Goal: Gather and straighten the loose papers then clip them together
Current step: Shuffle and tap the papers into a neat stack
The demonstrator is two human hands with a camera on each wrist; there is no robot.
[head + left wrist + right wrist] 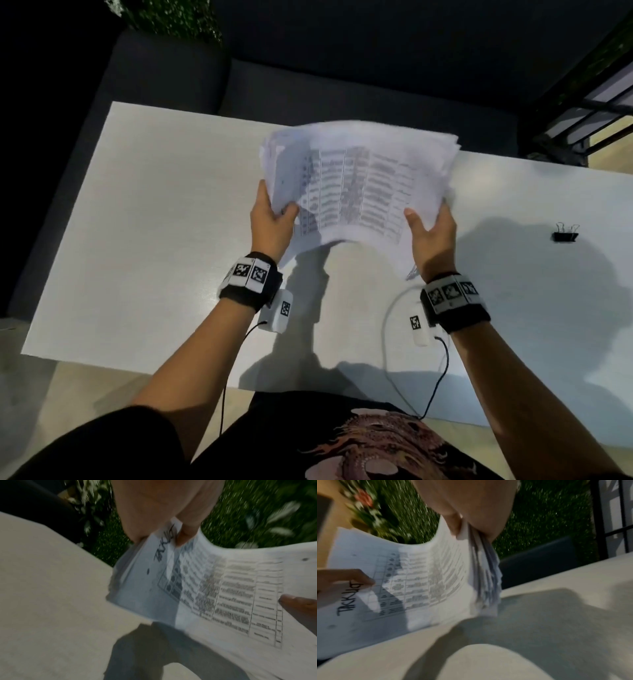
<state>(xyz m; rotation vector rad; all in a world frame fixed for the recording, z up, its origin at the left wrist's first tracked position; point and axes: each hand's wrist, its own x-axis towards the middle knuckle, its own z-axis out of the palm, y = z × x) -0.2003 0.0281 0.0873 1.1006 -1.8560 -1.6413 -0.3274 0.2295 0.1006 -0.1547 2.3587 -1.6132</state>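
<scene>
I found the stack of papers [356, 178] lifted clear of the white bench [154, 212], held between both hands. The left hand [270, 219] gripped the stack's left edge, its thumb [185, 536] lying on the top sheet and its fingers curled underneath, pinching the sheets. The right hand [433, 236] gripped the right edge in the same manner, thumb on top and fingers below, where I could not see them.

The top sheet carried a printed table of several columns with dark rows of text, too blurred to read. A handwritten heading in black marker ran along the margin beside the left thumb. The sheets were not squared: in the right wrist view the edges at the right-hand fingers fanned apart in uneven layers, and the stack sagged in a curve between the two grips. The far edge in the head view was blurred.

A black binder clip [565, 234] lay on the bench, well to the right of the right-hand fingers, apart from the papers. The stack cast a dark shadow on the bench below it.
</scene>
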